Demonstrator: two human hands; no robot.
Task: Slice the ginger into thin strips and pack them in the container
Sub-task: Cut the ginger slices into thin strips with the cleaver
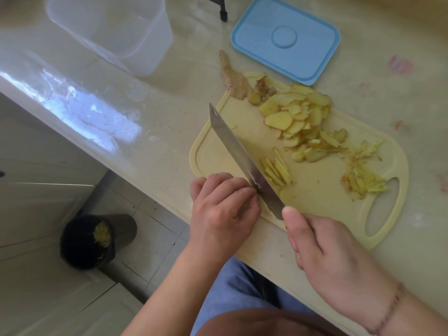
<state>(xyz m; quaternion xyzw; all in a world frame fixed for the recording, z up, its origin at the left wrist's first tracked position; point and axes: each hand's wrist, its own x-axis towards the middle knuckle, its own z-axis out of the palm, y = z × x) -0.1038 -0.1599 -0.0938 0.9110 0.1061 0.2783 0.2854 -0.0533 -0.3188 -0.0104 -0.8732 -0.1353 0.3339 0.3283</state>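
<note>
A pale yellow cutting board [322, 197] lies on the counter. A heap of round ginger slices [298, 122] covers its far part. Thin ginger strips [276, 169] lie just right of the knife, and more strips [363, 175] sit by the board's handle hole. My right hand [327, 253] grips the handle of a cleaver [240, 154], thumb up on the blade's heel, the blade on the board. My left hand [223, 204] has curled fingers pressed down against the blade's left side; the ginger under them is hidden. A clear plastic container [114, 32] stands empty at the far left.
The container's blue lid [286, 40] lies beyond the board. Ginger peel [232, 73] rests by the board's far corner. The counter edge runs diagonally; below it, on the tiled floor, stands a black-lined bin [92, 241] with scraps inside.
</note>
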